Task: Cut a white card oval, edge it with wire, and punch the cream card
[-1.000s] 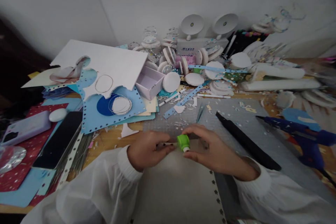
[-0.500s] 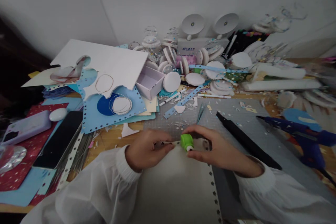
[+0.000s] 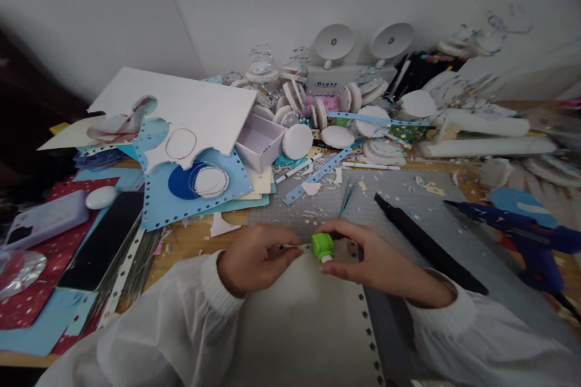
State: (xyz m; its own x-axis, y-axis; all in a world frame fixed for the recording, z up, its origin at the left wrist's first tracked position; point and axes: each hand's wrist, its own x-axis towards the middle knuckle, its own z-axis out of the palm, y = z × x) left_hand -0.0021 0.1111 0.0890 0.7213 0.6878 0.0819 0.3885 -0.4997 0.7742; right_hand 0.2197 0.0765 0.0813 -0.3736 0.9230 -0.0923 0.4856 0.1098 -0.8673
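A pale sheet [image 3: 304, 326] with small dark flower-shaped holes along its right and top edges lies in front of me, partly over a grey cutting mat [image 3: 399, 193]. My left hand [image 3: 259, 257] pinches the sheet's top edge between thumb and fingers. My right hand [image 3: 367, 257] holds a small green punch [image 3: 322, 247] with a white lower part between thumb and fingers, at the sheet's top edge. The hands are a short way apart.
A black tool [image 3: 426, 245] and a blue glue gun [image 3: 521, 236] lie at the right. Papers, a lilac box [image 3: 260, 144] and white discs [image 3: 297, 141] crowd the back. A black phone [image 3: 102, 242] lies at the left; paper scraps dot the mat.
The green punch has tilted slightly in my right hand, whose fingers have shifted a little. My left hand has barely moved.
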